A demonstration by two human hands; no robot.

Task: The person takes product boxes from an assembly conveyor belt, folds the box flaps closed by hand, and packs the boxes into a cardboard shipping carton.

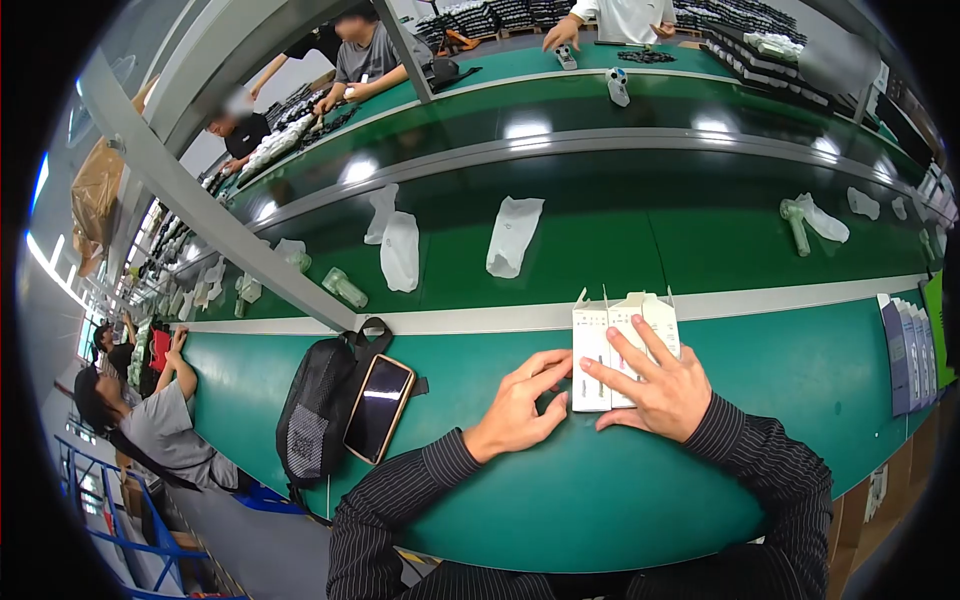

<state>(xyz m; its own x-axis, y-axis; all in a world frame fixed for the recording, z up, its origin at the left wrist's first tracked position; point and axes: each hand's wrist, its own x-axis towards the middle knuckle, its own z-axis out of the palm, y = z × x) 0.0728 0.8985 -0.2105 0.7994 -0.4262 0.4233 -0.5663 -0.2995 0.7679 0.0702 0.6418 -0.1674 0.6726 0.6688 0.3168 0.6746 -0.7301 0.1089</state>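
The fingers [630, 353] of the right hand [672, 393] were splayed and those of the left hand [515, 410] loosely curved, neither visibly gripping, above the green worktop [590, 510]. Uneven pressure could have skewed the white cartons [590, 335] right of the frame's centre, and a careless push might have creased their raised flaps [634, 300]. The cartons lay beneath the right fingers and against or just beside the left fingertips, contact there being unclear.
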